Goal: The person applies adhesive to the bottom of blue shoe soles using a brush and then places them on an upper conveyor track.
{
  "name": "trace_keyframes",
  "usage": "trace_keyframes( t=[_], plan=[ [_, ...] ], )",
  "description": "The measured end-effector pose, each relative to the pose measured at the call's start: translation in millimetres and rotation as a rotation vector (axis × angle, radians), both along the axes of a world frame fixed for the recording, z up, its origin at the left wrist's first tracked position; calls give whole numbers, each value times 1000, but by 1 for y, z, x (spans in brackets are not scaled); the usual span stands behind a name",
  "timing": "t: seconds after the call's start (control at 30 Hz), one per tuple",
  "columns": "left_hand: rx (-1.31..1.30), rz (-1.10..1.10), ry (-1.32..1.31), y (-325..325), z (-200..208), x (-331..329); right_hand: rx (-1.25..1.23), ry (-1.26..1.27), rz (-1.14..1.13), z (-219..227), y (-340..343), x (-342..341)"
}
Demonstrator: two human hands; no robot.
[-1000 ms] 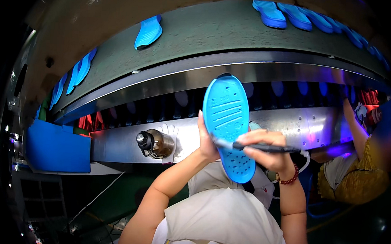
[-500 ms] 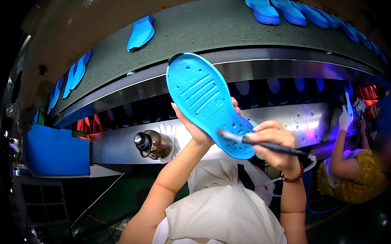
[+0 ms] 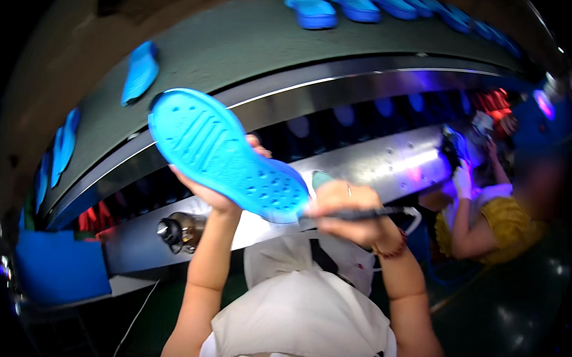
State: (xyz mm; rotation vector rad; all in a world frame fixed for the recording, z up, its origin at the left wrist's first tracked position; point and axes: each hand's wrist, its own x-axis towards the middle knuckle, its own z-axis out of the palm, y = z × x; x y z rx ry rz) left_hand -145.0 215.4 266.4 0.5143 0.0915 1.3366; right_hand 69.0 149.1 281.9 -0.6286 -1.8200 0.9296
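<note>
Swung sole (image 3: 225,152) further left and over to a flatter slant since half a second ago; shifted brush (image 3: 372,212) from among the holes to the narrow end. Holding sole up in left hand (image 3: 209,195), clasped from beneath, with fingertips showing past the far edge. Showing ridged, holed face, broad end at upper left with a dark patch on its rim, narrow end at lower right. Gripping brush by its black handle in right hand (image 3: 353,210), fingers closed around it. Cannot tell whether bristles touch sole; too blurred. Wearing a ring and, on right wrist, red bracelet (image 3: 394,246). Can see, beyond the hands, green belt (image 3: 241,58) carrying more soles: a lone one (image 3: 140,75) at left, a row (image 3: 352,2) at upper right. Running along its near side, metal rail (image 3: 345,71); below that, steel ledge (image 3: 392,152). Standing near left forearm on the ledge, bottle (image 3: 193,230) with black top. Lit blue at far left, box (image 3: 61,269). Seated at right, co-worker (image 3: 502,224) in yellow, with gloved hand raised.
</note>
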Motion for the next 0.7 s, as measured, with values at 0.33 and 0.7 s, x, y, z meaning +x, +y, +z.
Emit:
trace_keyframes(
  t=[0.33,0.7],
  plan=[
    [-31,8,-4,2,1,2,-124,36,-180,-16,7,5],
    [-103,-31,1,-5,20,9,-687,612,81,-29,6,-12]
  ],
)
